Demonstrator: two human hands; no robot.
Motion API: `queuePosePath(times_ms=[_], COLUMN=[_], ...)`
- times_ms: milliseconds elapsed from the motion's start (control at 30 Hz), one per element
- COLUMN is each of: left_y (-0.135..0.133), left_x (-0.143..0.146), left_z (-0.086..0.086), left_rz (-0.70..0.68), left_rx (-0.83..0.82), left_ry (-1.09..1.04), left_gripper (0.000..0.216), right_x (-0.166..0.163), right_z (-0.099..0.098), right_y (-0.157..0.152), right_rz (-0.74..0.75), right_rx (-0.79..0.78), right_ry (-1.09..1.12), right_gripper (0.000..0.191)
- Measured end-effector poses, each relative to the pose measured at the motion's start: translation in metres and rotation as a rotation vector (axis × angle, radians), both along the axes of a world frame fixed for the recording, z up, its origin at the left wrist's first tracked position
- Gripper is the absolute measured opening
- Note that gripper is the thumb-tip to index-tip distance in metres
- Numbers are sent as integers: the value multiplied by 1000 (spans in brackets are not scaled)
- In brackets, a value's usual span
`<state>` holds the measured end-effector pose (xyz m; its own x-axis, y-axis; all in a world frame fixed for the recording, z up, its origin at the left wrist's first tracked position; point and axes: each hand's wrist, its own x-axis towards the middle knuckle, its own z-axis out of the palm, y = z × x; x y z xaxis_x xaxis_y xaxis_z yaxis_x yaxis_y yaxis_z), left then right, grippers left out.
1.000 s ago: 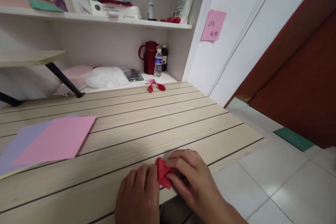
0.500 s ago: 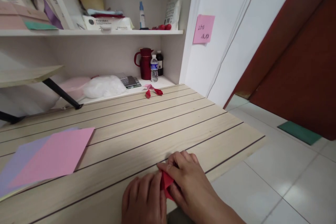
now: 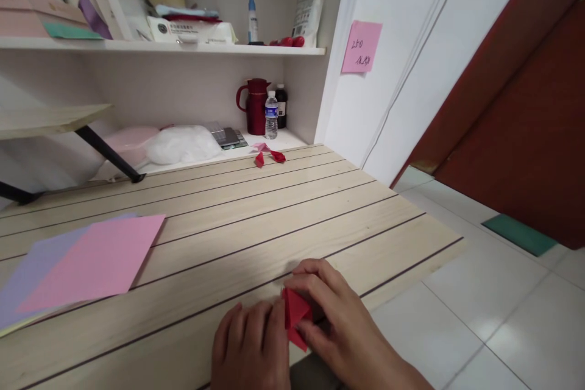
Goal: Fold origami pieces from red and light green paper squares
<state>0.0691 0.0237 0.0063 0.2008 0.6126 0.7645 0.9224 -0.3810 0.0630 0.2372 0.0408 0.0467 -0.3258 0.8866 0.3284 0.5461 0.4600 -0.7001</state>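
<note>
A small piece of folded red paper (image 3: pixel 297 309) is between my two hands near the table's front edge. My left hand (image 3: pixel 252 344) presses against its left side, fingers bent together; its thumb is hidden. My right hand (image 3: pixel 338 317) grips the paper from the right, with the index finger at its top and the thumb at its lower part. Part of the red paper points down toward me below the thumb. To the left lies a small stack of coloured sheets, a pink sheet (image 3: pixel 98 262) on top of a lilac sheet (image 3: pixel 34 271).
Small folded red paper pieces (image 3: pixel 277 156) lie at the table's (image 3: pixel 219 244) far edge. Behind stand a dark red jug (image 3: pixel 256 109) and a water bottle (image 3: pixel 271 116). A black-legged stand (image 3: pixel 109 152) is at left. The tiled floor (image 3: pixel 457 317) begins beyond the right edge.
My right hand's fingers have lifted and spread a little, so more of the red paper shows. My left hand stays nearly in place. The view has shifted slightly.
</note>
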Motion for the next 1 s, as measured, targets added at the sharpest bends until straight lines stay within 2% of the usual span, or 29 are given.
queuePosePath(times_ms=[133,267,333,567,867,1000], left_y=[-2,-2,-1,1,6,5], left_x=[-1,-2,-3,-8,-30,-33], left_z=[4,5,6,9,9,12], left_rz=[-4,-45,-94,-238,-282,-274], left_rx=[1,-20,-48,-106,-89,-82], left_ry=[23,10,-4,21,352,403], left_gripper=[26,27,30,38,37,38], right_x=[6,12,13,19,24,27], right_z=[-1,2,4,4,3,-1], right_y=[-3,-5,-5,-8,-11,-14], right_rz=[-31,-39,-14,46,85,106], right_rx=[62,188,236,271,381,386], right_ry=[-2,-65,-95,-82,-158,-197], right_gripper=[50,19,11,21,23,29])
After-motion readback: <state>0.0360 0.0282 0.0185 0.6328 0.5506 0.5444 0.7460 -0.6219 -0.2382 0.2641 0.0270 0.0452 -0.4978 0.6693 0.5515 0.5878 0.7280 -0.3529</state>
